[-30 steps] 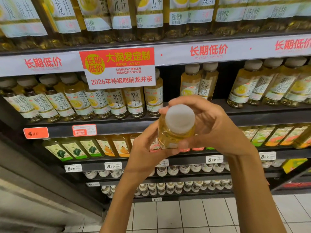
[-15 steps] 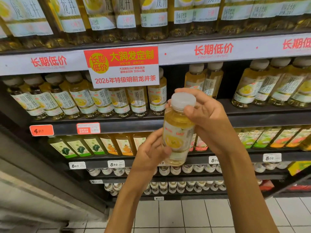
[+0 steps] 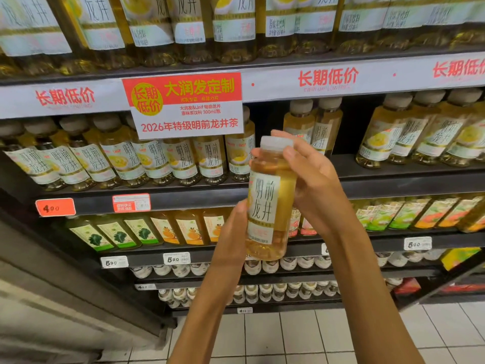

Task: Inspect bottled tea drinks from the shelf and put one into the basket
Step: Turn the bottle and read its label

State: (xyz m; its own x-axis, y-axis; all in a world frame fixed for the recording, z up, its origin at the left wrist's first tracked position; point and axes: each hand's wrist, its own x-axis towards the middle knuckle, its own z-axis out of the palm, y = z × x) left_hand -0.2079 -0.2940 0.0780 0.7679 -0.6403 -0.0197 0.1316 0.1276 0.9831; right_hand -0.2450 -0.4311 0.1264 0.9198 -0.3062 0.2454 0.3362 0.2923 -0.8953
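Head view, only one I had: bottle of tea was upright in mid-air, in front of the middle shelf, label facing me. Right hand held it up high, fingers curled round the shoulder just under the white cap. Left hand held the lower body from the left side, thumb on the label edge. My judgement: full bottle, so moderately heavy; thin stiff plastic, smooth and maybe slick on the label film, not fragile. Best grip looked like mid-body round the label, or the neck under the cap. Inspecting stage, I judged; basket not in view. Surroundings: dark shelving with rows of the same tea bottles above and behind, a red promo sign, an orange price tag, juice bottles lower down, white tiled floor below.
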